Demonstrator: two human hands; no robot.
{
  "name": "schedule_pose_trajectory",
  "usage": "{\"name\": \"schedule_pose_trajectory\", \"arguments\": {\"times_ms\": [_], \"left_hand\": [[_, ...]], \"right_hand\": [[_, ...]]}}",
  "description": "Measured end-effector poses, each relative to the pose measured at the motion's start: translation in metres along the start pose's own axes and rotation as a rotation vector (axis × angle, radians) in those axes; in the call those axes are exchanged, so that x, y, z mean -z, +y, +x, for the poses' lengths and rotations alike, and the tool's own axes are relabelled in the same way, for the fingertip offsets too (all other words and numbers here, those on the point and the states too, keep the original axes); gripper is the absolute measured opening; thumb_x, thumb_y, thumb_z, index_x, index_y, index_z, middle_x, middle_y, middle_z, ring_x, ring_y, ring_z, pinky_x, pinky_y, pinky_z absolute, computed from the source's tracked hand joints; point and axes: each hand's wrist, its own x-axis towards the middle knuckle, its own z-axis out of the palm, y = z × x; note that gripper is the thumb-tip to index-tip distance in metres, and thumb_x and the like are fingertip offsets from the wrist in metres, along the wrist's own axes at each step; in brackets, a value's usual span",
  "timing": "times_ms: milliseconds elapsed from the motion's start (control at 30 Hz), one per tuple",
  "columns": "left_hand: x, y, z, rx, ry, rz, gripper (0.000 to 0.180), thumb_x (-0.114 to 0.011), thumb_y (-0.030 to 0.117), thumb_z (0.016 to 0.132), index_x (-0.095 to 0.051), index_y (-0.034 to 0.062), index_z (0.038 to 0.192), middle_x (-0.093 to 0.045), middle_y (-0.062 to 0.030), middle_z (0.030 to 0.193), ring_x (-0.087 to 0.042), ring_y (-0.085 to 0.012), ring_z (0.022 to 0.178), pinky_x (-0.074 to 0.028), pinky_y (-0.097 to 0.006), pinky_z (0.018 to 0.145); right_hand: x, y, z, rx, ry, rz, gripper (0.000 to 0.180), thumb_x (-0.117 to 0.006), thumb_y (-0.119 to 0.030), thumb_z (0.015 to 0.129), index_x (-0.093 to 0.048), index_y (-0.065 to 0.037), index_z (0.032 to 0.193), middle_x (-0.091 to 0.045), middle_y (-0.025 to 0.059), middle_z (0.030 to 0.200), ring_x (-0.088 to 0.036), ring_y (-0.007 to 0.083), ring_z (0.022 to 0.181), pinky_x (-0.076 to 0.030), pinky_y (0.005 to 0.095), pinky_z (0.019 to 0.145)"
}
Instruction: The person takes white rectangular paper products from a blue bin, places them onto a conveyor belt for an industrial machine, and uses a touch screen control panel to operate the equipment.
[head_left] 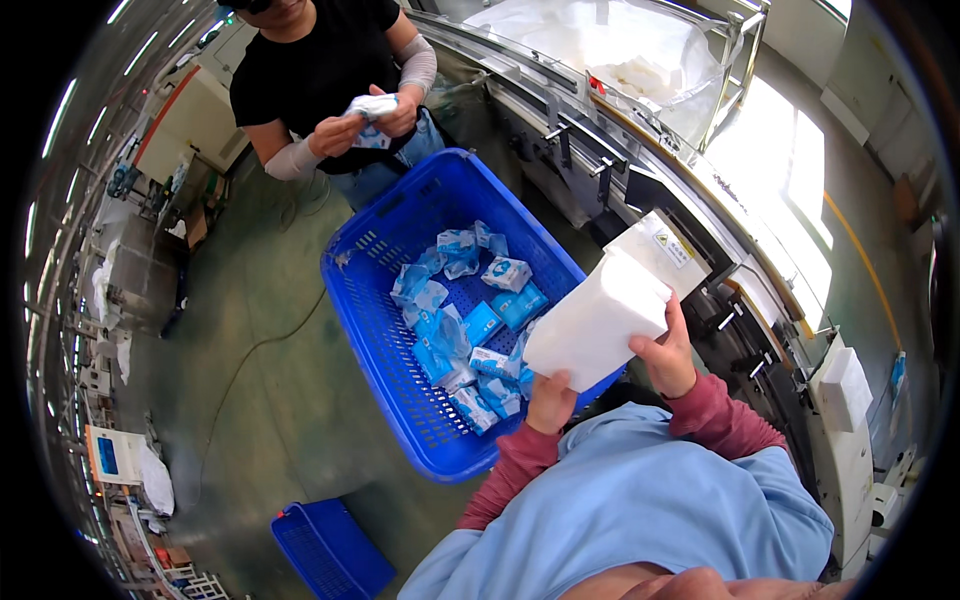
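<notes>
Both hands hold a white stack (598, 320) of what looks like folded tissue, tilted so its far end rises up and to the right. The left hand (551, 401) grips the stack's near lower corner, fingers curled under it and thumb on the edge; the right hand (667, 354) clamps the near right side, thumb on top and fingers wrapped beneath, so both are closed on the stack. The stack hangs in the air just above the near right rim of a blue basket (372, 330), covering that corner of it. Below and left of the grip, inside the basket, lie loose blue-and-white packs (507, 273), scattered over the mesh floor, some crumpled, some flat. Right of the grip runs a long metal machine (600, 150), and beyond the stack's raised end a white box-shaped part of it sits close to the stack; whether they touch cannot be told. Farther beyond the basket, a second person (320, 60) in a black shirt stands holding a small pack (372, 106) in both hands. Well left and nearer than the grip, a second blue crate (330, 548) rests on the green floor (260, 380).
</notes>
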Motion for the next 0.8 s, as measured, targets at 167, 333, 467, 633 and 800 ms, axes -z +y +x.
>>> {"name": "schedule_pose_trajectory", "arguments": {"times_ms": [167,333,467,633,800], "left_hand": [[0.038,0.005,-0.013,0.182,0.108,-0.331,0.067,-0.058,0.037,0.083,-0.031,0.0069,0.136,-0.042,-0.0132,0.133,-0.042,-0.0253,0.123,-0.035,-0.044,0.101],[0.043,0.011,-0.013,0.134,-0.037,-0.184,0.066,-0.055,0.038,0.085,-0.03,0.0056,0.136,-0.041,-0.0139,0.135,-0.044,-0.029,0.121,-0.039,-0.045,0.098],[0.009,0.027,-0.006,0.211,0.001,-0.082,0.074,-0.057,0.043,0.083,-0.026,0.0063,0.139,-0.036,-0.0148,0.138,-0.04,-0.0321,0.125,-0.034,-0.048,0.102],[-0.001,0.024,-0.001,-0.036,-0.037,0.293,0.056,-0.061,0.024,0.085,-0.038,0.0047,0.132,-0.047,-0.0122,0.129,-0.05,-0.025,0.114,-0.039,-0.038,0.098],[0.03,0.015,-0.007,0.151,0.02,-0.049,0.06,-0.064,0.022,0.082,-0.037,0.0058,0.132,-0.046,-0.0116,0.13,-0.049,-0.0251,0.116,-0.039,-0.038,0.098]], "right_hand": [[0.015,-0.035,0.01,-0.362,-0.271,0.035,0.079,-0.071,-0.037,0.074,-0.027,-0.006,0.132,-0.048,0.0107,0.117,-0.05,0.0173,0.107,-0.042,0.0314,0.089],[0.005,-0.069,0.029,-0.369,-0.434,-0.403,0.084,-0.071,-0.035,0.072,-0.023,-0.007,0.135,-0.049,0.0101,0.115,-0.05,0.0158,0.104,-0.041,0.0297,0.088],[0.016,-0.067,0.037,-0.334,-0.646,-0.461,0.076,-0.069,-0.017,0.076,-0.024,-0.004,0.136,-0.05,0.0115,0.117,-0.048,0.0157,0.107,-0.038,0.0275,0.093],[0.023,-0.059,0.037,-0.178,-0.721,-0.383,0.053,-0.061,-0.013,0.079,-0.041,-0.003,0.128,-0.052,0.0075,0.115,-0.05,0.0142,0.101,-0.04,0.0287,0.091],[0.027,-0.062,0.039,-0.237,-0.723,-0.486,0.038,-0.054,-0.008,0.082,-0.048,-0.002,0.12,-0.055,0.0059,0.111,-0.052,0.0136,0.099,-0.041,0.0274,0.089]]}}
